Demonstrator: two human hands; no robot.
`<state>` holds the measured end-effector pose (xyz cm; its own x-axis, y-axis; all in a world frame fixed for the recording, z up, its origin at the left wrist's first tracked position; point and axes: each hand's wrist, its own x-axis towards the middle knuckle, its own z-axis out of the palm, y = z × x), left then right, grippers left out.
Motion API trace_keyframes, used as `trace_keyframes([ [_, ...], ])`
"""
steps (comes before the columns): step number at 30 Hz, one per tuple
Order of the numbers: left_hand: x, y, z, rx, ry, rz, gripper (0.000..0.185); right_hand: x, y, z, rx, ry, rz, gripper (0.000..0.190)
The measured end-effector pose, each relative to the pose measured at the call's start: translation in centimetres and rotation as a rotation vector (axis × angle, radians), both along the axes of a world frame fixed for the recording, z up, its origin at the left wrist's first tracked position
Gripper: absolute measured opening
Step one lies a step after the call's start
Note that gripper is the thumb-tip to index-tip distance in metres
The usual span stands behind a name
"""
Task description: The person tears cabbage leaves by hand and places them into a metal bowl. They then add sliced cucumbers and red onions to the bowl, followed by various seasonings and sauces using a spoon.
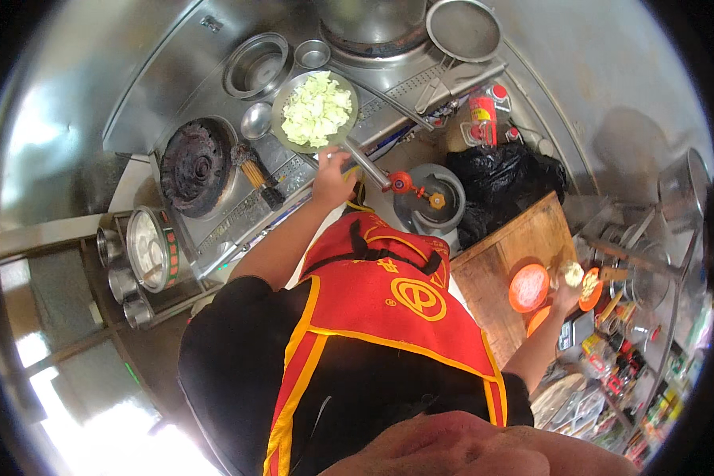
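My left hand (332, 181) is at the near rim of a round metal strainer or pan (278, 116) heaped with chopped pale green cabbage (318, 110). Its fingertips lie close to the metal handle (368, 163), with a small white spot between them; a firm grip cannot be made out. Far to the right, my right hand (562, 294) holds a pale clump of food (573, 274) above the wooden board (491, 282). Beside it are an orange bowl of pale pinkish food (529, 288) and a smaller orange dish of pale yellow pieces (589, 290).
A blackened burner (196, 166), a bamboo brush (256, 172) and a ladle (256, 121) are on the steel stove. Below its edge stands a gas cylinder (431, 199) with an orange regulator (400, 182). Black plastic bags (500, 178) and an oil bottle (482, 113) lie beyond.
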<state>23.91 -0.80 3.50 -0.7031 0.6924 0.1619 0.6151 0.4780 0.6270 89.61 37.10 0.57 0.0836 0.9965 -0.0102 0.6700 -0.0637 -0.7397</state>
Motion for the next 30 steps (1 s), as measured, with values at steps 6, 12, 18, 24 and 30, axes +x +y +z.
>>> trace_keyframes([
  [6, -2.1, 3.1, 1.2, 0.157, -0.403, 0.008, 0.041, -19.0, -6.0, 10.8, -0.162, 0.476, 0.313, 0.063],
  [12, -7.3, 6.6, 1.0, 0.557, -1.449, -0.242, 0.074, -52.6, -14.7, 7.3, -0.634, 0.901, 0.693, 0.071],
  [18, -18.8, 4.2, 1.4, 0.715, -1.49, -0.066, 0.07, -73.3, -19.7, 4.5, -0.442, 0.296, 1.023, 0.075],
  [24, -25.0, 1.7, 2.3, 0.542, -1.276, 0.023, 0.055, -79.9, -22.9, 7.4, -0.624, 0.279, 0.982, 0.072],
  [30, -28.8, 1.4, -0.4, 0.345, -1.023, -0.125, 0.07, -81.3, -22.8, 7.6, -0.225, 0.151, 1.156, 0.077],
])
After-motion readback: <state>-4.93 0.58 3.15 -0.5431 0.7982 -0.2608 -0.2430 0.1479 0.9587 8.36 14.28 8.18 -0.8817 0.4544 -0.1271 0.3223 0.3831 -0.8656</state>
